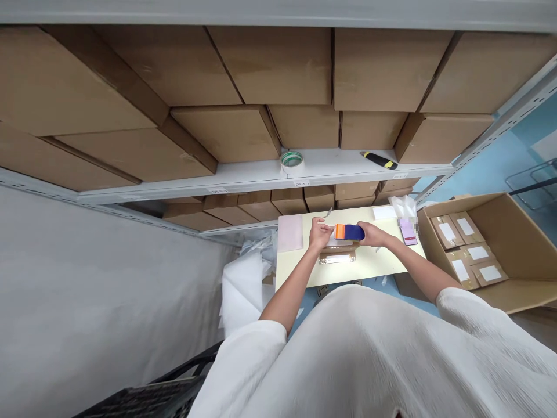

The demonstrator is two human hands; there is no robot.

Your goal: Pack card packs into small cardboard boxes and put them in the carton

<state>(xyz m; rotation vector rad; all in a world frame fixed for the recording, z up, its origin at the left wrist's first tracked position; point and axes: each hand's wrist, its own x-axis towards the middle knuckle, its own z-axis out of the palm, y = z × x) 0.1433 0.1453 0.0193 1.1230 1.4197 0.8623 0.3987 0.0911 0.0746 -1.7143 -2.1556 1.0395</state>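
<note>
the left hand (pixel 321 234) and right hand (pixel 372 234) are both grasping a blue-and-orange pack (pixel 349 232), while envelopes (pixel 448 232) are sitting in a carton (pixel 513 232).

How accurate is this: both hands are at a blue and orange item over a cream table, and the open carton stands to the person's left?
Wrong side: the open carton stands to the person's right, as the head view shows. The left hand and right hand are at the blue and orange item over the cream table.

Orange-and-blue pack (pixel 349 232) was partly hidden by left hand (pixel 321 234) and right hand (pixel 372 234); pink card (pixel 408 231) pixelated along its edge; packet labels (pixel 448 232) too small to read.
</note>
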